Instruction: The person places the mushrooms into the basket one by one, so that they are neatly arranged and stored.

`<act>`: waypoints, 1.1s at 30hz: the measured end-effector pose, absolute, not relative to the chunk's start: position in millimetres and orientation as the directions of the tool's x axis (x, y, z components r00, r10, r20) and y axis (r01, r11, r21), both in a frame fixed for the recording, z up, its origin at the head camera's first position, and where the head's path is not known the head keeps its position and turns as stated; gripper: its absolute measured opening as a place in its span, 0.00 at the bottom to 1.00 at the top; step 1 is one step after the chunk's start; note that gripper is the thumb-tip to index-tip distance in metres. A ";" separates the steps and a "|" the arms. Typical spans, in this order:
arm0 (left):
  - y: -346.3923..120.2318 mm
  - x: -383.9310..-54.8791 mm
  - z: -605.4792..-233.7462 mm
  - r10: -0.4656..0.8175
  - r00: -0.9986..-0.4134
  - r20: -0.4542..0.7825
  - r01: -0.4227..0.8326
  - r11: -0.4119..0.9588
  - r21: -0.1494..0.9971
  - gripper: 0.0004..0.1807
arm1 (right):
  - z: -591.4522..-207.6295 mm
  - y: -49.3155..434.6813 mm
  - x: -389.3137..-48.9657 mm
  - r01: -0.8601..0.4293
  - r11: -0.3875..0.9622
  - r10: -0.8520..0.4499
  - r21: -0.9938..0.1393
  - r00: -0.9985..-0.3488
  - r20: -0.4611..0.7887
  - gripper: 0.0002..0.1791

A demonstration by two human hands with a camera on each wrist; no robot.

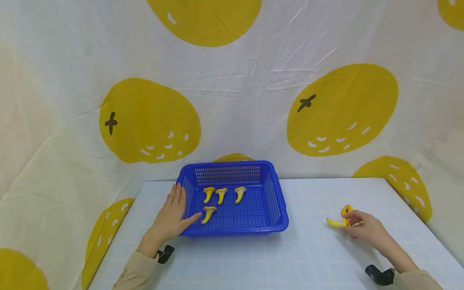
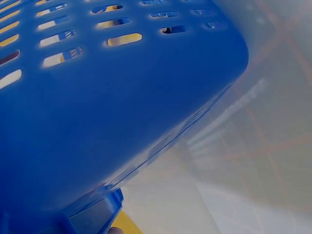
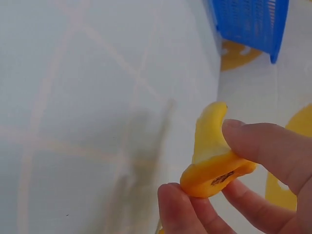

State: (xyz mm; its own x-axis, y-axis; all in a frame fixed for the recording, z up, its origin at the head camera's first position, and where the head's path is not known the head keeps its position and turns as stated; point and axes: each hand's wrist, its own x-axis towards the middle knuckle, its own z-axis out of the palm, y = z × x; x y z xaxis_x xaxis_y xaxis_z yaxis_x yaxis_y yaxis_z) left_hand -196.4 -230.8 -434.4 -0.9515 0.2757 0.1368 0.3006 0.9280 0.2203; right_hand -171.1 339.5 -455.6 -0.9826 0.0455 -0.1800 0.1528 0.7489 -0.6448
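To the basket's (image 1: 235,231) right, the right hand (image 1: 366,229) is pinching a yellow mushroom (image 3: 209,151) between thumb and fingertips. In the right wrist view its stem (image 3: 208,129) is pointing up, the long axis leaning slightly right, with the cap (image 3: 202,179) sitting lowest, at the fingertips. The left hand (image 1: 172,215) is resting, fingers straight, on the basket's left edge.

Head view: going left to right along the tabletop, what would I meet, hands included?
Left hand, blue basket, yellow mushroom-like piece at the right fingertips, right hand.
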 end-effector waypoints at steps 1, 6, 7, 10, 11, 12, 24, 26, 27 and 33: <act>-231.0 -196.7 -435.2 0.277 -0.951 0.140 0.303 0.927 0.220 0.58 | -454.5 339.3 -171.2 0.140 0.748 0.036 -0.648 -0.985 -0.171 0.32; -232.2 -197.7 -438.2 0.288 -0.945 0.157 0.318 0.921 0.226 0.57 | -447.9 338.5 -172.2 0.095 0.748 0.005 -0.657 -0.991 -0.137 0.31; -232.3 -197.9 -438.6 0.289 -0.944 0.160 0.320 0.920 0.226 0.57 | -446.5 338.1 -172.5 0.088 0.747 0.000 -0.659 -0.991 -0.133 0.31; -233.0 -198.6 -440.2 0.293 -0.941 0.168 0.326 0.919 0.223 0.57 | -442.5 336.3 -173.9 0.076 0.743 -0.008 -0.665 -0.993 -0.122 0.31; -233.2 -198.6 -440.6 0.293 -0.941 0.166 0.326 0.919 0.223 0.58 | -441.3 335.5 -174.4 0.072 0.740 -0.011 -0.669 -0.993 -0.119 0.31; -233.4 -198.8 -440.9 0.292 -0.942 0.166 0.324 0.920 0.221 0.58 | -440.2 334.6 -175.1 0.066 0.738 -0.015 -0.672 -0.993 -0.113 0.31; -234.2 -199.4 -441.7 0.287 -0.945 0.159 0.317 0.923 0.219 0.59 | -427.1 323.1 -181.2 -0.004 0.716 -0.054 -0.698 -0.997 -0.049 0.31; -233.9 -199.2 -441.6 0.286 -0.945 0.162 0.317 0.923 0.219 0.58 | -425.1 321.7 -182.4 -0.002 0.704 -0.049 -0.710 -0.998 -0.045 0.31; -233.7 -199.0 -441.4 0.286 -0.944 0.163 0.317 0.922 0.221 0.58 | -424.2 321.1 -183.1 0.002 0.700 -0.044 -0.714 -0.998 -0.046 0.32; -232.8 -197.7 -438.4 0.289 -0.944 0.158 0.320 0.919 0.230 0.58 | -418.3 314.4 -185.3 -0.003 0.699 -0.040 -0.715 -0.999 -0.035 0.26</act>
